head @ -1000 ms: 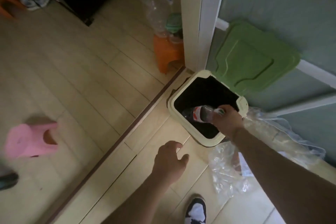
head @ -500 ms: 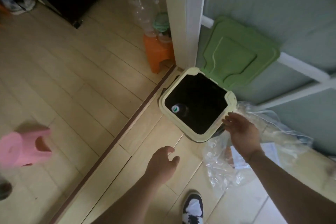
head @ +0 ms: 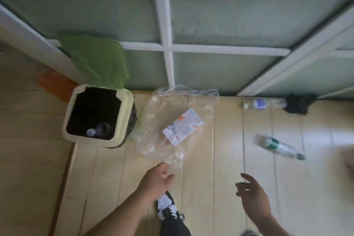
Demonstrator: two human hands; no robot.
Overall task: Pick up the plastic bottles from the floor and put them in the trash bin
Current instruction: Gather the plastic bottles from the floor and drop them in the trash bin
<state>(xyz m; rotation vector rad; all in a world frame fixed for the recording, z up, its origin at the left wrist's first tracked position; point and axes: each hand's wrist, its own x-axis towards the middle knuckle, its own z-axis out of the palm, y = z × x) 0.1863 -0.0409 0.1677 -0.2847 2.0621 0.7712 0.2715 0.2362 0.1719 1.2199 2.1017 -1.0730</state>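
Observation:
The cream trash bin (head: pixel 126 113) stands at the left with its green lid (head: pixel 97 59) tipped up against the wall. Inside it lies a bottle (head: pixel 97 130) on the black liner. A clear bottle with a green label (head: pixel 277 145) lies on the floor at the right. Another clear bottle with a blue label (head: pixel 262 104) lies along the wall. My left hand (head: pixel 157 180) hovers low in the middle, fingers loosely curled, holding nothing. My right hand (head: pixel 252 195) is spread open and empty, below and left of the green-label bottle.
A crumpled clear plastic bag (head: pixel 172 120) with a printed white packet (head: pixel 182 126) lies beside the bin. A dark object (head: pixel 297 103) sits by the wall at the right. My black and white shoe (head: pixel 168 209) is between my arms. An orange stool (head: pixel 55 84) is behind the bin.
My right hand let the bottle drop into the bin and pulled back empty. My view swung right, so the bin now sits at the left and two floor bottles appear.

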